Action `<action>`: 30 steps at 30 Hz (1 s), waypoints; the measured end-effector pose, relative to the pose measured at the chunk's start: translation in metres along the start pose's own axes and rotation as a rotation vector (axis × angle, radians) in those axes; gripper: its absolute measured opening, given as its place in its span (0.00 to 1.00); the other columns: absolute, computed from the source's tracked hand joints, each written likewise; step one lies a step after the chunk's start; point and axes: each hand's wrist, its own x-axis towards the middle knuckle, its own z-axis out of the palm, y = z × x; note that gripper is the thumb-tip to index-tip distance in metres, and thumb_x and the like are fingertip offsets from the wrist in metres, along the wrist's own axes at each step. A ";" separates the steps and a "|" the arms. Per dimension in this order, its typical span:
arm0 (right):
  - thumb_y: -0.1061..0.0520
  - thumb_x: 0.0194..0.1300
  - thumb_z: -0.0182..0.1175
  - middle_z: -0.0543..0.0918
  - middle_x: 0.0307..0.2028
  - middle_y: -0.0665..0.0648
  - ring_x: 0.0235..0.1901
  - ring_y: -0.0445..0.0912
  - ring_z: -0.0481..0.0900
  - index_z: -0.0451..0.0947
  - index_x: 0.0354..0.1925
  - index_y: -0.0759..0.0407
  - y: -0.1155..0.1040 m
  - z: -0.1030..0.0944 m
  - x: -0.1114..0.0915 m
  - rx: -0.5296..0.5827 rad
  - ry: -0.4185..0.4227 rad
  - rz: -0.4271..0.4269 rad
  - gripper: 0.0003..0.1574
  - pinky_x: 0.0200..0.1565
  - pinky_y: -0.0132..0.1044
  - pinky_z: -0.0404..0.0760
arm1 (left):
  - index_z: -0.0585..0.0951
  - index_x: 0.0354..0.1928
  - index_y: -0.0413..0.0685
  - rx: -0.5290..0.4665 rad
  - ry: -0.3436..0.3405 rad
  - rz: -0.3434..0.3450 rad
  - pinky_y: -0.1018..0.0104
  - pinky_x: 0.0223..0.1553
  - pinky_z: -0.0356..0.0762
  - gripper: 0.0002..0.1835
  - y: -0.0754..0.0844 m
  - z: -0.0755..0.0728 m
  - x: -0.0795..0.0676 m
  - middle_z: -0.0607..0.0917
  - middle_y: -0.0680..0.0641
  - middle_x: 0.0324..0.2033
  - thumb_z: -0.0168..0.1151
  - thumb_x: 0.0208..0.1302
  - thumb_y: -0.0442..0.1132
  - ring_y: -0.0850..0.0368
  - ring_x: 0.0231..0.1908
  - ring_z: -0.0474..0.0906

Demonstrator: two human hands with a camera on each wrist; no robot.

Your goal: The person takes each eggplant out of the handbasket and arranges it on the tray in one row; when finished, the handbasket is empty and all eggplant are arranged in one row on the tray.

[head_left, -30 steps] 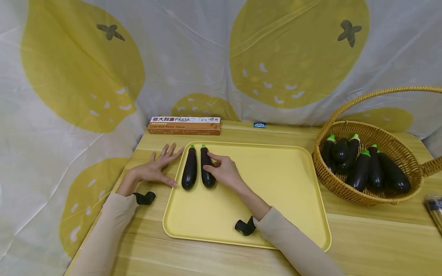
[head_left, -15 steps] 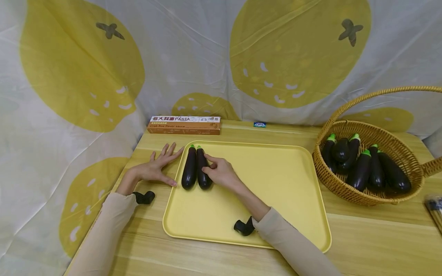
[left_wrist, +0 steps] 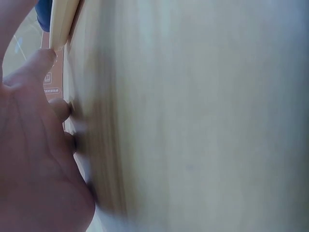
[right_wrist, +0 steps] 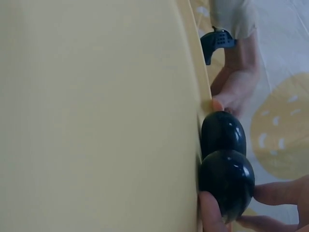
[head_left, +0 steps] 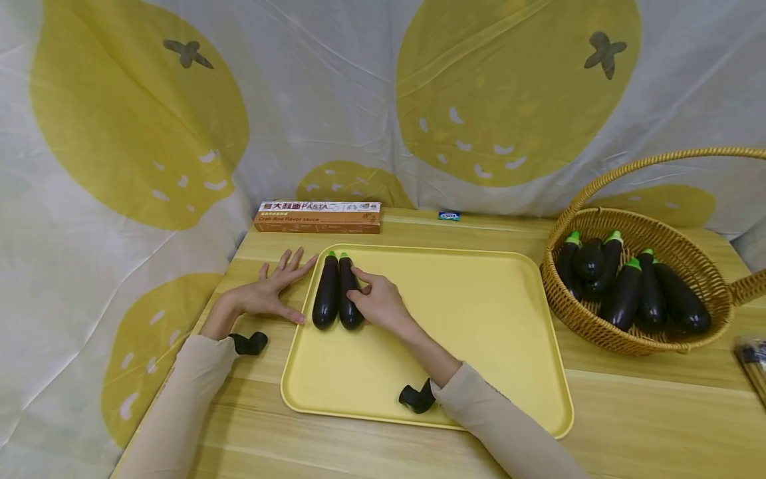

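Note:
Two dark purple eggplants with green tips lie side by side along the left side of the yellow tray (head_left: pixel 467 313). My right hand (head_left: pixel 384 305) grips the right eggplant (head_left: pixel 350 311) between thumb and fingers from its right side. In the right wrist view this held eggplant (right_wrist: pixel 227 181) sits against the other eggplant (right_wrist: pixel 223 133). The left eggplant (head_left: pixel 326 297) is nearest the tray's rim. My left hand (head_left: pixel 263 295) has its fingers spread on the wood, thumb and index finger at the tray's left rim; the left wrist view shows its palm (left_wrist: pixel 34 159).
A wicker basket (head_left: pixel 559 303) with a tall handle stands right of the tray, with several eggplants inside. Behind the tray lie a pasta box (head_left: pixel 318 218) and a small blue packet (head_left: pixel 449 216). A dark-topped bundle (head_left: pixel 753 359) lies at the far right edge.
The right hand has slid the right eggplant leftward, closing the gap until it lies against the left one. The left hand has stayed in place at the rim.

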 end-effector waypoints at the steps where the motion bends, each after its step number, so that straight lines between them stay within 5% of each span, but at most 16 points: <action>1: 0.56 0.73 0.60 0.74 0.22 0.52 0.16 0.45 0.78 0.68 0.76 0.49 0.000 0.000 0.000 0.000 0.004 -0.002 0.36 0.23 0.36 0.84 | 0.40 0.85 0.56 0.003 0.001 -0.001 0.21 0.67 0.12 0.67 0.000 0.000 0.000 0.23 0.35 0.80 0.78 0.56 0.56 0.31 0.78 0.11; 11: 0.56 0.70 0.61 0.72 0.20 0.51 0.14 0.41 0.74 0.71 0.74 0.49 0.001 0.003 0.000 -0.012 0.035 -0.026 0.36 0.19 0.33 0.81 | 0.40 0.85 0.57 0.007 0.004 0.004 0.21 0.67 0.11 0.67 -0.001 0.000 0.000 0.23 0.35 0.80 0.79 0.55 0.56 0.31 0.78 0.12; 20: 0.55 0.70 0.62 0.73 0.13 0.48 0.09 0.38 0.69 0.71 0.74 0.53 0.005 0.007 0.000 -0.062 0.055 -0.102 0.35 0.15 0.28 0.63 | 0.40 0.85 0.55 0.001 -0.003 0.002 0.21 0.67 0.12 0.67 0.000 0.000 0.000 0.23 0.35 0.80 0.78 0.56 0.57 0.31 0.78 0.11; 30: 0.54 0.71 0.62 0.79 0.21 0.52 0.11 0.37 0.71 0.71 0.74 0.53 0.005 0.004 0.000 -0.069 0.040 -0.118 0.34 0.17 0.27 0.68 | 0.40 0.85 0.56 -0.005 -0.004 0.008 0.21 0.67 0.11 0.67 0.000 0.000 0.001 0.22 0.35 0.80 0.78 0.56 0.56 0.31 0.77 0.10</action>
